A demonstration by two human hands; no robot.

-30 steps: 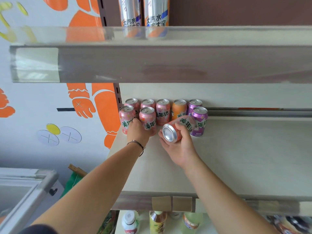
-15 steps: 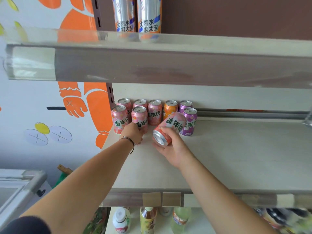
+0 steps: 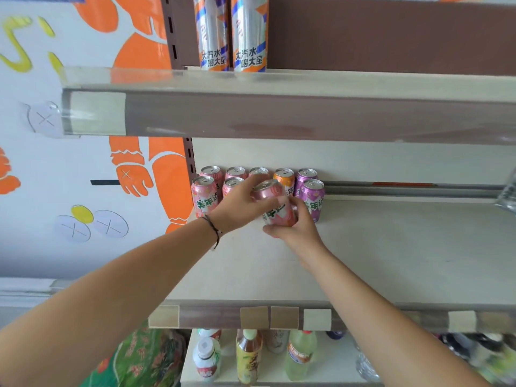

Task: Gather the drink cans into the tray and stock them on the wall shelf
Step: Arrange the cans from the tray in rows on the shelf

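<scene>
A pink drink can [image 3: 272,195] stands nearly upright in the front row on the middle wall shelf [image 3: 391,247]. My right hand [image 3: 297,230] grips it from below and behind. My left hand [image 3: 237,206] reaches across from the left, with thumb and fingers on the can's upper part. Around it stand several other cans: a front pink can [image 3: 203,198] at far left, an orange can [image 3: 284,177] and a purple can [image 3: 314,198] to the right. My left hand partly hides the second front pink can [image 3: 231,185]. The tray is out of view.
The upper shelf [image 3: 279,115] overhangs close above and carries two tall silver cans [image 3: 248,34]. The middle shelf's board stretches right of the purple cans. Bottles [image 3: 248,356] stand on the lower shelf. A painted wall [image 3: 69,177] lies to the left.
My right hand has turned the pink can from lying tilted to nearly upright and pushed it back into the front row. My left hand shifted right from the neighbouring pink can onto it.
</scene>
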